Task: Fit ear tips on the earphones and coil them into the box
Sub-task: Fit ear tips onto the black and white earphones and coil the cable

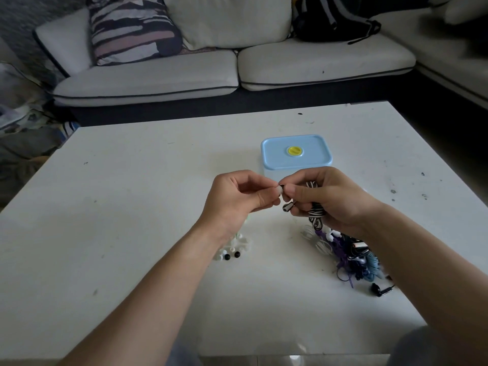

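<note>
While my left hand pinches the ear tip and my right hand grips the earphones, misalignment could drop the tip.

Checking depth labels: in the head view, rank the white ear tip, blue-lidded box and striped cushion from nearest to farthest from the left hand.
1. The white ear tip, pinched in the left hand.
2. The blue-lidded box, just behind that hand.
3. The striped cushion, far back on the sofa.
</note>
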Demonstrator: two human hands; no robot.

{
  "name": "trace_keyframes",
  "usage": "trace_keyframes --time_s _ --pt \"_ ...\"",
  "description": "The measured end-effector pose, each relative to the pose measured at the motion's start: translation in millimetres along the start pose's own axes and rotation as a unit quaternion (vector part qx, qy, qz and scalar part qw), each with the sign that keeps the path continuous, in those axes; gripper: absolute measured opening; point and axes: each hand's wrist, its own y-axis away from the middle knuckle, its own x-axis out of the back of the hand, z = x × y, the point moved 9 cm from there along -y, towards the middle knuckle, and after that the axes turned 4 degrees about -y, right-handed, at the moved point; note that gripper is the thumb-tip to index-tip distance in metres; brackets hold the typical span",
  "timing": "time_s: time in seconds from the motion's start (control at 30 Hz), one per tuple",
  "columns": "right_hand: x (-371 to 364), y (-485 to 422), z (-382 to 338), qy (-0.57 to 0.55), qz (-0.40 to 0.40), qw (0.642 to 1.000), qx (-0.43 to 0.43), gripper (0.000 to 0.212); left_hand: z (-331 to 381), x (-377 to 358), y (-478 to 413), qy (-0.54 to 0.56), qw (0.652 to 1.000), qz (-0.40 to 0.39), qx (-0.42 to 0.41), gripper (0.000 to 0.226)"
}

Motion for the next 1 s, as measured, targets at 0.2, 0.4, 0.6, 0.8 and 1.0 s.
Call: trace_keyframes --time_s 0.2,0.4,0.6,0.8,1.0 --pt "1 1 -1 -0.009 -0.013 1.0 0.001 0.008 -7 -8 0 0.074 0.996 -0.035 0.03 0.015" --pt "11 -2 -1 0.008 0.036 0.999 0.031 0.017 -8 -2 0 0.05 0.998 -0.01 0.025 0.01" --pt "18 -2 -5 0.056 0.115 0.988 0.083 0.005 -5 5 2 -0.006 0.999 0.038 -0.018 0.008" --pt "17 -3 -4 0.059 0.115 0.987 0.09 0.003 -3 5 2 -0.01 0.997 0.061 -0.041 0.008" --pt "14 -5 2 0.026 0.079 0.994 0.067 0.01 -3 3 0 0.001 0.998 0.045 -0.045 0.006"
